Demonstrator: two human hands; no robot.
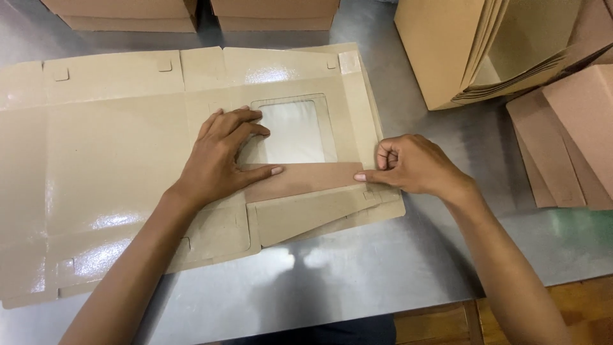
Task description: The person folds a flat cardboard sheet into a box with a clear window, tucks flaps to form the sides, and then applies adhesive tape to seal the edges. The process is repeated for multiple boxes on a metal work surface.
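A flat, unfolded cardboard box blank [108,147] with a glossy inner face lies on the steel table. It has a clear plastic window [292,131] near its right end. My left hand [223,156] lies flat on the blank beside the window, its thumb pressing a folded-over brown flap [306,179]. At the flap's right end my right hand [412,166] rests with its fingers curled, the index fingertip pushing down on the fold. Neither hand lifts anything.
A stack of folded brown box blanks [472,51] stands at the back right, more flat blanks [568,140] lie at the right edge. Two cardboard boxes [191,16] sit at the back. The steel table [357,268] ends at a wooden edge [575,306] bottom right.
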